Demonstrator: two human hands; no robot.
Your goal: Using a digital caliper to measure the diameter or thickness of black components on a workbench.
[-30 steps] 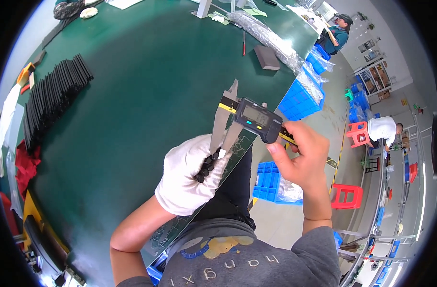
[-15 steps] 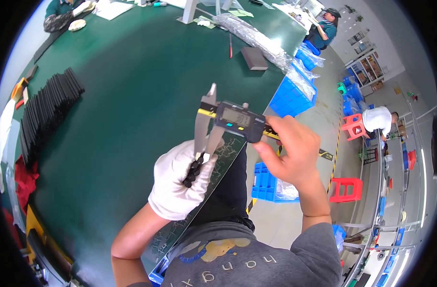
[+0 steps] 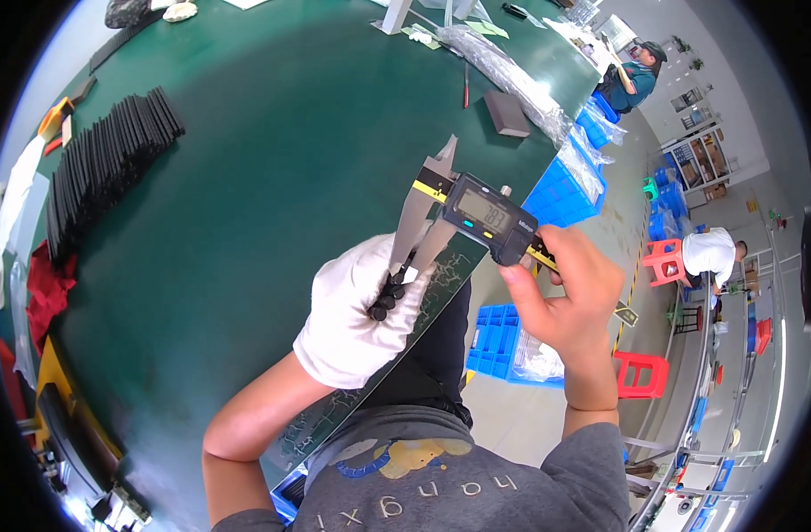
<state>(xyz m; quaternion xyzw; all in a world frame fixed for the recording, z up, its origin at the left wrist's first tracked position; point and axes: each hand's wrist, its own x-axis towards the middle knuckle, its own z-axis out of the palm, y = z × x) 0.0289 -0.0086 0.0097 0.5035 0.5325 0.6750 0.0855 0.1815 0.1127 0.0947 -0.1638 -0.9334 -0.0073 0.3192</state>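
Note:
My left hand (image 3: 356,310), in a white glove, is closed around several short black rods (image 3: 387,297) whose round ends show. A digital caliper (image 3: 489,217) with a small screen is gripped by my bare right hand (image 3: 569,288), thumb and fingers at its beam. The caliper's jaws (image 3: 420,235) reach down to the rods in my left hand, with their tips around the end of one rod. Exactly how the tips touch the rod is too small to tell.
A row of black rods (image 3: 113,164) lies on the green table (image 3: 272,160) at left, near a red cloth (image 3: 46,293). A dark box (image 3: 507,113) and a plastic-wrapped bundle (image 3: 507,75) lie farther off. Blue crates (image 3: 565,186) stand along the right edge; other people sit beyond.
Both hands, with the caliper and rods, appear shifted slightly right. The caliper has tilted a little, and the whole view has turned. Both grips stay closed.

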